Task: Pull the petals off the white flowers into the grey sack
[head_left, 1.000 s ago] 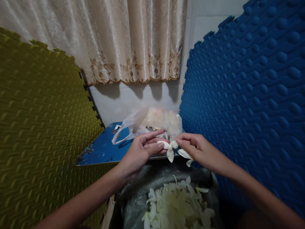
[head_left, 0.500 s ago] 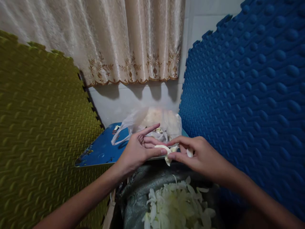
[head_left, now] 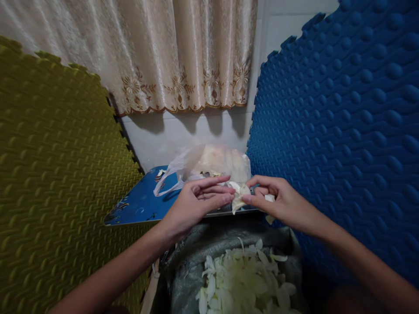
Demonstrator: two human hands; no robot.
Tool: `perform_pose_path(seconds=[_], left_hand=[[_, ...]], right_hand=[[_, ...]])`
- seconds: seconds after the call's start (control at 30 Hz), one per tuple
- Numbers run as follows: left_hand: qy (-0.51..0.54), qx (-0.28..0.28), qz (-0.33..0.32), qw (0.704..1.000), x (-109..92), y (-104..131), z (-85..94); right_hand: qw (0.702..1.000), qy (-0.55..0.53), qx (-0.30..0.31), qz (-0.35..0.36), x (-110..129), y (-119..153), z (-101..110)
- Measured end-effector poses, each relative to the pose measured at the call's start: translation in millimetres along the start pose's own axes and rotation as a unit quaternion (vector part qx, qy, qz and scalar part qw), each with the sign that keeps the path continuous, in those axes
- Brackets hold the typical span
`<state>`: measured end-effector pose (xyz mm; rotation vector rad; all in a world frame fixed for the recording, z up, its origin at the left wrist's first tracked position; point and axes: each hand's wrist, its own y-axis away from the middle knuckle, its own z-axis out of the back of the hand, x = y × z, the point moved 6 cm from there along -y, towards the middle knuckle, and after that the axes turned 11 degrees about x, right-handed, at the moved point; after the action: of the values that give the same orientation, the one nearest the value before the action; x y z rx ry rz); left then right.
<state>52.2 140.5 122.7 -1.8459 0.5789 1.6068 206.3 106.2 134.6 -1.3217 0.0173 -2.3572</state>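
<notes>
Pale petals (head_left: 238, 201) are pinched between the thumb and fingers of my right hand (head_left: 273, 198), over the near edge of a blue table. More white pieces show at that hand's palm and just below it. My left hand (head_left: 204, 196) touches the petals' left side with its thumb and fingertips, its fingers stretched toward the right. Below both hands, a heap of whitish petals (head_left: 245, 279) lies in a dark grey-green sack (head_left: 186, 279). Behind them, a translucent plastic bag (head_left: 222, 161) with pale contents rests on the table.
The blue table (head_left: 140, 205) carries a few small white scraps at its far left. A yellow-green foam mat (head_left: 65, 152) stands at the left and a blue foam mat (head_left: 343, 131) at the right. A beige curtain (head_left: 183, 52) hangs before the tiled wall.
Both hands have shifted slightly; the right hand moved up and right with the petals. The left thumb no longer lies over the white piece. A loose piece now shows below my right hand.
</notes>
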Motion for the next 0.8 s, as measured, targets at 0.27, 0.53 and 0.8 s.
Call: perform_pose_path(seconds=[0.27, 0.53, 0.8], left_hand=[[0.053, 0.032, 0.082, 0.995, 17, 2, -11.0], [-0.046, -0.078, -0.027, 0.996, 7, -3, 10.8], [-0.076, -0.069, -0.022, 0.994, 9, -2, 11.5]], right_hand=[[0.999, -0.005, 0.040, -0.015, 10, 3, -15], [0.993, -0.073, -0.090, -0.026, -1, 4, 7], [0.988, 0.093, -0.125, 0.010, 17, 8, 11]])
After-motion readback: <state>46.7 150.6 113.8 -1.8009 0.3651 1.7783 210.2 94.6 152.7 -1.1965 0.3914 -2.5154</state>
